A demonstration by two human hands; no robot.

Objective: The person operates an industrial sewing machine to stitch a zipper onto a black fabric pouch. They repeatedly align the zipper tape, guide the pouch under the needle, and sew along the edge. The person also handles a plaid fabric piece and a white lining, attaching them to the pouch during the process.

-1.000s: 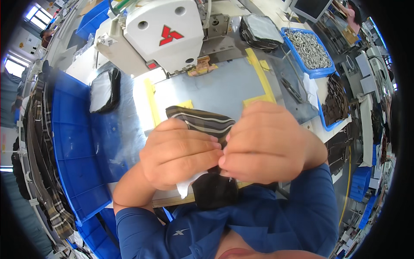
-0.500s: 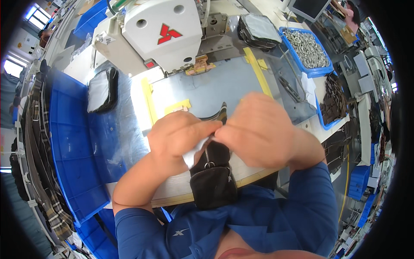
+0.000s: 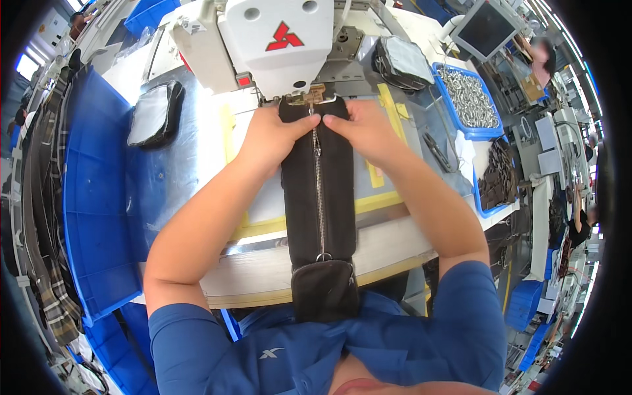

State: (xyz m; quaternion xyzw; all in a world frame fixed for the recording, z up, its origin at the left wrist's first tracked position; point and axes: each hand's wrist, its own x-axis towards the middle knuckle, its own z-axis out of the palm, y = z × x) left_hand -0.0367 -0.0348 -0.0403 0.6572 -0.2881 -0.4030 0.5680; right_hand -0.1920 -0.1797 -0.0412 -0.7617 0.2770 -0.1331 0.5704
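A long black zippered bag piece [image 3: 299,197] lies lengthwise over the work plate, its metal zip [image 3: 321,210] running down the middle. Its far end sits beneath the head of a white industrial sewing machine [image 3: 276,39], at the brass-coloured clamp [image 3: 311,96]. My left hand [image 3: 278,135] grips the left edge near that end, thumb on top beside the zip. From the other side, my right hand [image 3: 364,131] pinches it likewise, the two thumb tips almost meeting. A small black pouch [image 3: 324,289] with a metal ring hangs over the table's front edge, against my shirt.
Stacks of black-edged pieces lie at the left [image 3: 155,115] and the back right [image 3: 403,62]. On the right are a blue tray of metal hooks [image 3: 469,99], a tray of brown parts [image 3: 497,178] and dark scissors [image 3: 437,153]. A blue bin [image 3: 99,197] stands left.
Both hands have moved forward to the machine, carrying the bag piece, which is now stretched out flat under the head. The white scrap by my left hand no longer shows.
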